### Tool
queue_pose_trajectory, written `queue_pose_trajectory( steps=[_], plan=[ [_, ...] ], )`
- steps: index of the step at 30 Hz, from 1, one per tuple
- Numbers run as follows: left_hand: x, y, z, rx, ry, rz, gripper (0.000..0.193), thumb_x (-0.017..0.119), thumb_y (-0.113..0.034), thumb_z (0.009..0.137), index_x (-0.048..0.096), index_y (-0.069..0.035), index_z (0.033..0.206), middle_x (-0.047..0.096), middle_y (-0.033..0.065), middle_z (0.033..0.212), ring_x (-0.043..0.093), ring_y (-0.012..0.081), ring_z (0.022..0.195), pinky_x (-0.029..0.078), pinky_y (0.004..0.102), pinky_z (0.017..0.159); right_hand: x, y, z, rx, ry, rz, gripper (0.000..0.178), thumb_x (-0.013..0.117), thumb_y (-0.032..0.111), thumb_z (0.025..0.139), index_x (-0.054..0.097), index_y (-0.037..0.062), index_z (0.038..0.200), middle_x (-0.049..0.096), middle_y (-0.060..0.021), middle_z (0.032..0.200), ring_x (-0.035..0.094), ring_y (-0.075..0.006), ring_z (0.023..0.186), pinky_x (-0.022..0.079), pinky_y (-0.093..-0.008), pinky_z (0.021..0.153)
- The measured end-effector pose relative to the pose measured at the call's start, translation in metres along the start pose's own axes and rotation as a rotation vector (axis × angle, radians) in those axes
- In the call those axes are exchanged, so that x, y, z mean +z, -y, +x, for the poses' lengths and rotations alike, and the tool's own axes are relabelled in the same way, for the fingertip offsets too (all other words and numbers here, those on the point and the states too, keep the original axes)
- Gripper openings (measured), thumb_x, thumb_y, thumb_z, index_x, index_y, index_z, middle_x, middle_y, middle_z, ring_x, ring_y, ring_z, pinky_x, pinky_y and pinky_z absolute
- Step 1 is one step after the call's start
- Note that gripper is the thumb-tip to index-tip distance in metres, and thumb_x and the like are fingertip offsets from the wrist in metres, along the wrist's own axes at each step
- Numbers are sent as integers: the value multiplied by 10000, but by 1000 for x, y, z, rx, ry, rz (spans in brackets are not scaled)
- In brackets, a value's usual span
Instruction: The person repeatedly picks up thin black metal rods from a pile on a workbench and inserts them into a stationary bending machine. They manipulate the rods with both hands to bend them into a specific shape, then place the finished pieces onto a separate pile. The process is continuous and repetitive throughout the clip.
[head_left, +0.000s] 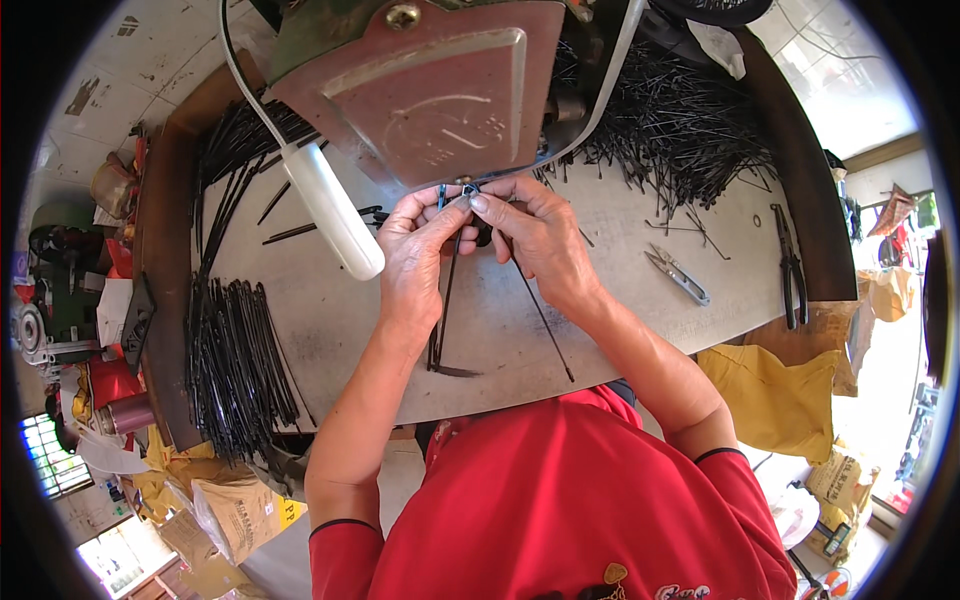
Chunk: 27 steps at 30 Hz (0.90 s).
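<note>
Both of my hands meet close together under the front of a sewing-machine-like head with a reddish-brown plate. My left hand is closed, thumb and fingers pinching thin black cord; a doubled black cord hangs from it toward the table's near edge. My right hand is closed too, its thumb and forefinger pressed against the left ones. Another thin black cord slants down from beneath it and ends in a small tip. A small shiny piece shows between the fingertips; its kind is too small to tell.
A white tube lamp hangs left of my hands. Bundled black cords lie at the left, a tangled heap at the back right. Thread snips, pliers and a small ring lie on the right of the table.
</note>
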<state>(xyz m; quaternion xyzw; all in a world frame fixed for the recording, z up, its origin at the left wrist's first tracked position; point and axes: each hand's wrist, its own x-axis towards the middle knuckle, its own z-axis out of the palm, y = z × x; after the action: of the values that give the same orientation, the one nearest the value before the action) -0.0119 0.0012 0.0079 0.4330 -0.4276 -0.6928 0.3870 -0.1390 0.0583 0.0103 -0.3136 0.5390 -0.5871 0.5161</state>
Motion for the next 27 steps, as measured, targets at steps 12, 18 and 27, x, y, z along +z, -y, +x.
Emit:
queue_pose_trajectory(
  steps=[12,18,27],
  plan=[
    [-2,-13,8,-82,7,92,128,670,-88,838,627,-39,948,641,40,774,596,96,627,461,206,546,-16,13,15,106,112,-217,184,601,173,879,617,-10,872,579,-28,647,502,-74,482,329,-222,372],
    [0,-2,3,-28,-21,-4,203,704,-123,823,607,-15,966,651,48,781,611,104,614,495,223,561,-13,3,10,62,94,-47,179,601,177,887,616,-1,901,592,-36,687,502,-69,504,318,-213,371],
    [0,-6,6,-82,-13,33,178,687,-103,824,607,-10,953,645,57,778,616,115,624,493,222,560,-17,3,16,99,117,-79,217,609,203,886,616,-12,914,589,-38,652,490,-75,474,318,-213,364]
  ],
)
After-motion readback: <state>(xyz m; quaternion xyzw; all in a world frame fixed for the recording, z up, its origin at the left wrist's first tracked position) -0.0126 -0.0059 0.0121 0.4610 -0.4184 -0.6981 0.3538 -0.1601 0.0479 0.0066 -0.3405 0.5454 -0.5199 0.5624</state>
